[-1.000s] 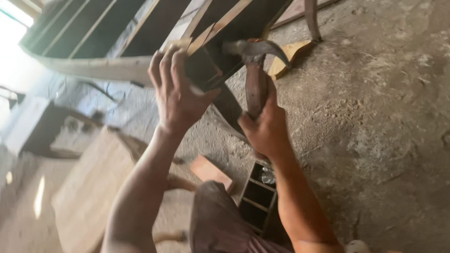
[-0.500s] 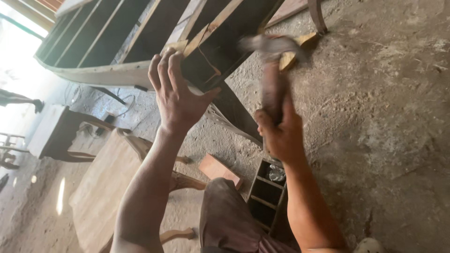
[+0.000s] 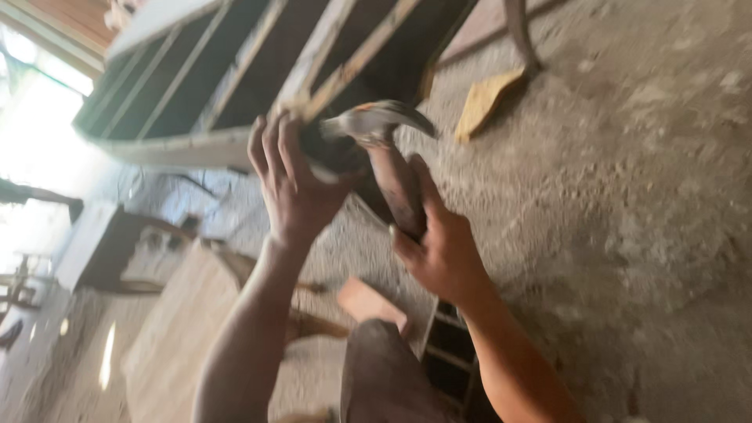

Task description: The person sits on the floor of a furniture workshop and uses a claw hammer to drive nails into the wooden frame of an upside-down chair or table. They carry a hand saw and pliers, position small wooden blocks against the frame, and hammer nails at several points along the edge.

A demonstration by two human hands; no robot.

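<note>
Two bare hands are working over a rough, dusty concrete floor (image 3: 650,196), seen from above by a tilted head camera. Strong daylight is pouring in at the left edge, washing out that side of the room. A large wooden frame (image 3: 235,86) with dark openings between pale slats is lying across the upper part of the view. A yellowish wood scrap (image 3: 484,100) is sitting on the floor near the frame's right end. A pale wooden board (image 3: 184,337) is lying at lower left, and a small reddish block (image 3: 370,301) is resting just beside the person's knee.

The right hand (image 3: 442,251) is wrapping closed around the handle of a claw hammer (image 3: 384,149), fingers curled tight on it. The hammer's long axis is running from the hand at centre up and slightly left, with the metal head at the top and its curved claw pointing right. The head is blurred and is sitting against the frame's lower corner.

The left hand (image 3: 291,180) is pressing against that same corner, fingers extended upward along the wood; whether it is actually gripping the wood cannot be told.
</note>
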